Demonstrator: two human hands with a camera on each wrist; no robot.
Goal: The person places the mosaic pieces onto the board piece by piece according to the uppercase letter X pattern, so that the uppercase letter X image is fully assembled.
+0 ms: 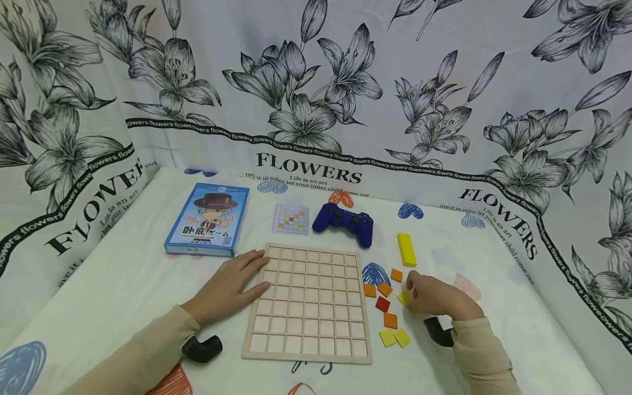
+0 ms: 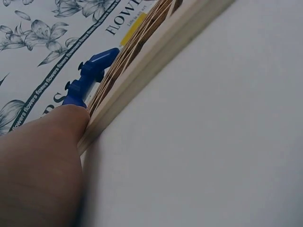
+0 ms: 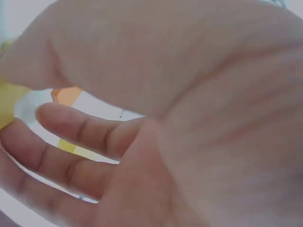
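Note:
A square wooden grid board (image 1: 305,358) lies in the middle of the cloth, its cells bare. My left hand (image 1: 229,288) rests at the board's left edge, fingers stretched and fingertips on the rim; the left wrist view has the thumb against the board's side (image 2: 137,78). To the right of the board, my right hand (image 1: 436,296) pinches a yellow square tile (image 1: 404,298) between thumb and fingers. That tile shows as a yellow patch (image 3: 6,103) in the right wrist view. Around it lie orange tiles (image 1: 390,320), a red tile (image 1: 382,304) and two more yellow tiles (image 1: 387,337).
Behind the board are a small printed pattern card (image 1: 290,219) and a blue game controller (image 1: 344,222). A blue game box (image 1: 207,219) lies at the back left. A yellow bar (image 1: 407,250) sits beyond my right hand. Flower-printed cloth (image 1: 306,71) hangs behind.

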